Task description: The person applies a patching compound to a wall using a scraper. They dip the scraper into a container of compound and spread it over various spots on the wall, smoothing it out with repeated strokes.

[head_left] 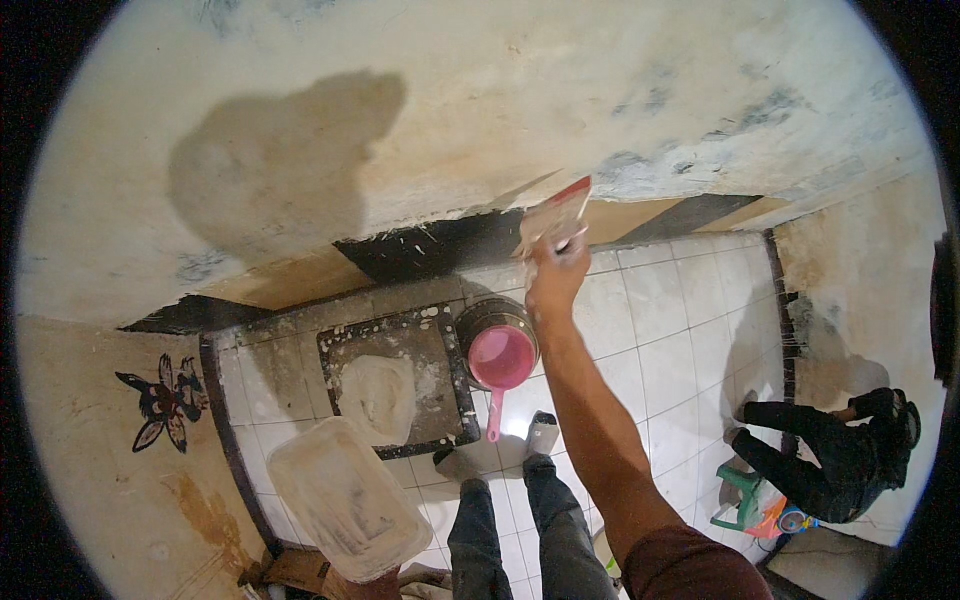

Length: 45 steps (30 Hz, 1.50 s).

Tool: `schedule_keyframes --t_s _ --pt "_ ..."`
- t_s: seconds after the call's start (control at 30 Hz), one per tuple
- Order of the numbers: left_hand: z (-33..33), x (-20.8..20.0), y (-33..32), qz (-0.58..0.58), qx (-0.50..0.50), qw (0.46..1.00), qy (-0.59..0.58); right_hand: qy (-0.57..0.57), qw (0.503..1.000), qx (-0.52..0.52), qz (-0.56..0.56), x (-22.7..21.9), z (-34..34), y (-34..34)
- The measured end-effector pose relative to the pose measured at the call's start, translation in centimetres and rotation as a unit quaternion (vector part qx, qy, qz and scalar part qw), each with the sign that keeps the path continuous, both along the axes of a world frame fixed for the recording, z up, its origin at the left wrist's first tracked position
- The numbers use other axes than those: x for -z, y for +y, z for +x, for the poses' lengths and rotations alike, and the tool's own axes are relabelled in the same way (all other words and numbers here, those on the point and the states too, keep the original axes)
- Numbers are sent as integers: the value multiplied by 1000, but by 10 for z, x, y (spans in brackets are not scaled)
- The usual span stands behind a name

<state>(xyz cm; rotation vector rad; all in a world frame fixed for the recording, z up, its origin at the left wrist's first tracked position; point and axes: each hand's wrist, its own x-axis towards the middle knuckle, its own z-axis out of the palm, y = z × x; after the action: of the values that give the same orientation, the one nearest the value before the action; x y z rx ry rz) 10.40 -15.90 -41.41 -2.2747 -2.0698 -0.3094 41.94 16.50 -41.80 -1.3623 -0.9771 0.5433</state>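
Observation:
My right hand (560, 262) is closed around a wide putty scraper (555, 215) with a red edge. The scraper is raised at the wall (480, 120), near the border between the whitish coating and the black-and-tan band (430, 248); whether its blade touches is hard to tell. At lower left a shallow translucent plastic tub (350, 495), smeared inside with pale paste, is held up on my left arm. The maroon left sleeve (368, 590) runs under it, and the tub hides my left hand and fingers.
A pink dipper (502, 357) rests on a dark bucket (495, 312). Beside it a white bag (378, 400) lies on a splattered black-edged board (440, 345). At right a person in black (840, 450) is near a green stool (738, 495). White tiles (655, 330) cover the floor.

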Motion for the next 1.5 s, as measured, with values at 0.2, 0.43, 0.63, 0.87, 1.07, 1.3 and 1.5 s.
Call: schedule_keyframes --t_s 0.2,0.43,0.63,0.87,1.07,1.3,1.5 --pt "1 -8 4 -39 4 997 60 57 989 97 99 -58 -1 82" --pt "-5 -1 -3 -63 -11 997 32 -366 908 -157 132 -60 -98 30" --pt "-4 1 -3 -68 -13 997 14 -465 880 -55 82 -65 -6 -8" --pt "-8 2 -6 -79 -21 997 14 -535 796 119 257 -162 15 55" --pt "-6 0 -9 -79 -24 997 8 -621 768 -119 104 0 8 63" --pt "-16 0 -17 -83 -46 995 13 -382 919 -100 -6 44 -16 -6" --pt "-13 -1 -16 -86 -46 995 7 274 954 95 79 -23 -11 57"
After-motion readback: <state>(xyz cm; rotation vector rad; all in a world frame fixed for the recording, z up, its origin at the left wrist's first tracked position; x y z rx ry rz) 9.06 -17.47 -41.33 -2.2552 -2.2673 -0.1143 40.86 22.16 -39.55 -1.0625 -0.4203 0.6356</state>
